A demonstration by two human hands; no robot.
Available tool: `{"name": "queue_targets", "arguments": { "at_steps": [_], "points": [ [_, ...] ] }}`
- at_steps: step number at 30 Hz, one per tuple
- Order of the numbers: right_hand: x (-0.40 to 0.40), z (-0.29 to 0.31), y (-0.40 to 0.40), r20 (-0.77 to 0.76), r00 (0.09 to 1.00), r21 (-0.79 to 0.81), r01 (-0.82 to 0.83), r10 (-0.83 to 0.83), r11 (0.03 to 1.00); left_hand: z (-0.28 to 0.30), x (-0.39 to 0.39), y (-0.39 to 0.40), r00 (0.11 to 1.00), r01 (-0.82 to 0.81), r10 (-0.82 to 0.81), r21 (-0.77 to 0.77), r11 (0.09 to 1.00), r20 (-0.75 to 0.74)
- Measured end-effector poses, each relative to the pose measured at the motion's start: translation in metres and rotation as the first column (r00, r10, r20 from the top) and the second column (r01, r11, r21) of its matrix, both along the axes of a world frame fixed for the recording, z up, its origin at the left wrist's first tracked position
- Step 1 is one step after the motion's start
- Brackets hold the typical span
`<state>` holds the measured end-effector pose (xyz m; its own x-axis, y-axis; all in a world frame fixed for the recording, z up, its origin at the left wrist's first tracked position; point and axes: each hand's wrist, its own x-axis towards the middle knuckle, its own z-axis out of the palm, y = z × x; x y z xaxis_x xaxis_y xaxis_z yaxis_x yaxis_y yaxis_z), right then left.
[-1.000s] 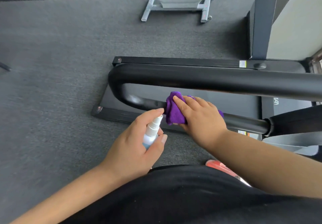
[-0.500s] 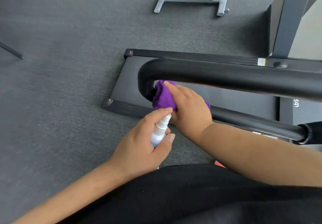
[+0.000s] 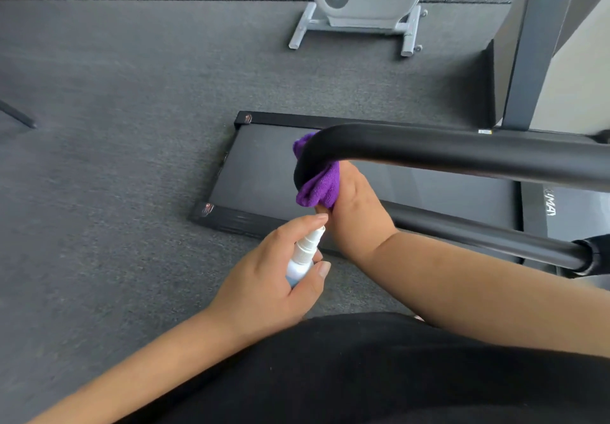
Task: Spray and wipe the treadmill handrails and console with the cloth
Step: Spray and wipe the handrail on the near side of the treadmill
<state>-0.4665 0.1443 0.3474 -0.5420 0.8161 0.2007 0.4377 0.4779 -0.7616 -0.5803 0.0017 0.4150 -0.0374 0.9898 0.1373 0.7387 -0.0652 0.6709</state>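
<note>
A black U-shaped treadmill handrail (image 3: 462, 151) runs across the right half of the view, and its lower bar (image 3: 478, 235) leads back to the right. My right hand (image 3: 358, 215) grips a purple cloth (image 3: 318, 186) wrapped around the rail's curved left end; part of the cloth shows above the bend. My left hand (image 3: 267, 278) holds a small white spray bottle (image 3: 302, 257) just below the cloth, index finger on top of the nozzle. The console is out of view.
The treadmill deck (image 3: 257, 166) lies on grey gym flooring below the rail. A white exercise bike base (image 3: 363, 4) stands at the top. A dark upright post (image 3: 528, 60) rises at the right. A thin black leg (image 3: 16, 115) shows at the left edge.
My right hand slid the cloth left along the lower bar and up around the rail's curved end. My left hand followed with the bottle, staying just below it.
</note>
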Motion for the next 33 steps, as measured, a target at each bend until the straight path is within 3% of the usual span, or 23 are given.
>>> {"name": "queue_targets", "arguments": {
  "at_steps": [2, 5, 8, 12, 14, 15, 17, 19, 20, 25, 28, 30, 33],
  "points": [
    [0.007, 0.001, -0.003, 0.269, 0.962, 0.144, -0.005, -0.035, 0.990, 0.002, -0.003, 0.001, 1.000, 0.009, -0.009, 0.005, 1.000, -0.003],
    [0.015, 0.004, -0.009, 0.630, 0.772, 0.292, -0.134, -0.085, 0.947, 0.004, -0.003, 0.005, 0.999, 0.046, -0.046, -0.004, 0.999, 0.008],
    [0.028, 0.005, -0.009, 0.756, 0.644, 0.342, -0.237, -0.116, 0.909, 0.007, 0.000, 0.011, 0.995, 0.099, -0.099, -0.010, 0.995, 0.012],
    [0.055, 0.001, -0.010, 0.818, 0.558, 0.329, -0.254, -0.140, 0.909, 0.006, 0.001, 0.015, 0.991, 0.131, -0.131, 0.002, 0.991, 0.030],
    [0.069, -0.004, -0.010, 0.755, 0.642, 0.309, -0.168, -0.133, 0.936, 0.003, -0.003, 0.014, 0.990, 0.136, -0.137, 0.011, 0.991, 0.043],
    [0.076, -0.007, -0.010, 0.664, 0.737, 0.288, -0.096, -0.127, 0.953, 0.002, -0.006, 0.013, 0.990, 0.134, -0.135, 0.018, 0.991, 0.046],
    [0.083, -0.008, -0.010, 0.349, 0.931, 0.131, 0.063, -0.106, 0.989, 0.000, -0.012, 0.010, 0.992, 0.120, -0.121, 0.020, 0.993, 0.046],
    [0.078, -0.001, -0.005, 0.069, 0.989, -0.021, 0.133, -0.131, 0.991, -0.003, -0.017, 0.008, 0.993, 0.105, -0.106, 0.018, 0.994, 0.045],
    [0.070, 0.003, -0.004, 0.012, 0.991, -0.041, 0.137, -0.136, 0.990, -0.004, -0.020, 0.007, 0.994, 0.097, -0.098, 0.016, 0.995, 0.045],
    [0.014, 0.019, -0.011, 0.076, 0.996, -0.082, -0.031, 0.037, 0.996, -0.001, -0.024, 0.007, 0.992, 0.108, -0.110, 0.033, 0.994, 0.057],
    [0.001, 0.026, -0.009, 0.058, 0.992, -0.086, 0.121, -0.116, 0.989, 0.000, -0.029, 0.008, 0.993, 0.106, -0.108, 0.041, 0.994, 0.052],
    [-0.004, 0.028, -0.004, 0.159, 0.971, 0.013, 0.177, -0.177, 0.984, 0.000, -0.031, 0.008, 0.994, 0.101, -0.103, 0.049, 0.994, 0.043],
    [-0.009, 0.026, -0.002, 0.328, 0.939, -0.009, 0.112, -0.103, 0.994, 0.000, -0.028, 0.012, 0.994, 0.087, -0.089, 0.037, 0.996, 0.061]
  ]
}}
